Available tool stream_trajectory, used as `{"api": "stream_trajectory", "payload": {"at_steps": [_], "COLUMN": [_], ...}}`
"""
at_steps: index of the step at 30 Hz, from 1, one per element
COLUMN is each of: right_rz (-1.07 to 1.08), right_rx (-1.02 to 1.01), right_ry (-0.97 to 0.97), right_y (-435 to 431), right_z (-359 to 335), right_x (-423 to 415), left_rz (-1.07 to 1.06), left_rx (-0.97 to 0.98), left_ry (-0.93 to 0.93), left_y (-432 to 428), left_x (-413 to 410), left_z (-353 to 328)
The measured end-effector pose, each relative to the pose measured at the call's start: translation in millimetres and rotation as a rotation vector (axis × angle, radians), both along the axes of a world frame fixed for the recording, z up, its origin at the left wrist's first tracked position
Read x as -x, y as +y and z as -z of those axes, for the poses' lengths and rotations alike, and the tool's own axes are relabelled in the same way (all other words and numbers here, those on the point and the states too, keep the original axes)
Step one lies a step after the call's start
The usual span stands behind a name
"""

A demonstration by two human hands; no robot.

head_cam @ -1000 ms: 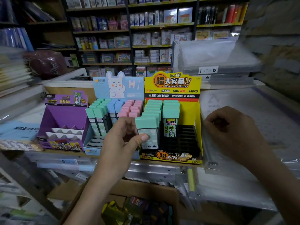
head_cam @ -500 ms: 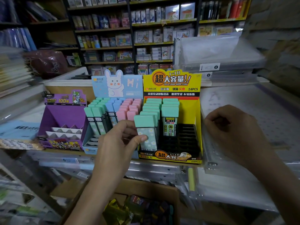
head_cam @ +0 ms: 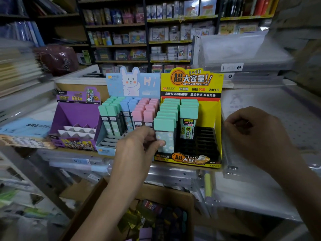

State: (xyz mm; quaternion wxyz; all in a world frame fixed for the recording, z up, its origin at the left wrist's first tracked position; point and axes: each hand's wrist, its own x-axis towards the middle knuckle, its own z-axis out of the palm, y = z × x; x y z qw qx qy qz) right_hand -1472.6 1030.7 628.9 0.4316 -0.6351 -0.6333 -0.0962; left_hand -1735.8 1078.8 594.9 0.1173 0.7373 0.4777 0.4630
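our left hand (head_cam: 137, 150) pinches a lead case (head_cam: 165, 136) with a mint cap: the thumb lies on its flowered front and the other fingers go behind it. the case stands upright at the front of the left row in the yellow box (head_cam: 212, 119), just before the other mint-capped cases of this row. the right row has a few more cases, with black slots in front of them. our right hand (head_cam: 257, 136) is to the right of the yellow box, over clear plastic folders (head_cam: 251, 188). its fingers are curled, but we cannot tell if they hold something. left of the yellow box stand a blue box (head_cam: 151, 84) with a rabbit and a purple box (head_cam: 78, 113). lower, near us, is a cardboard box (head_cam: 173, 192).
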Motion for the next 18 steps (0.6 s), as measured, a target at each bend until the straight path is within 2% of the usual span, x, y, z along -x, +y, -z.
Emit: {"api": "stream_trajectory", "payload": {"at_steps": [7,12,15,18], "right_rz": [0.016,-0.163,-0.239,-0.313], "right_rx": [-0.110,-0.071,-0.004,0.157], "right_ry": [-0.178,0.035,0.086,0.133], "right_y": [-18,-54,-67,-72], "right_z": [-16,-18,11,58], "right_x": [16,51,87,122], "left_rz": [0.023,0.145,0.177,0.208], "left_rx": [-0.032,0.089,0.215,0.351], "left_ry": [-0.082,-0.145,-0.132,-0.098], "left_y": [-22,-39,-48,-54], "left_x": [31,65,86,105], "left_z": [1,22,52,90]}}
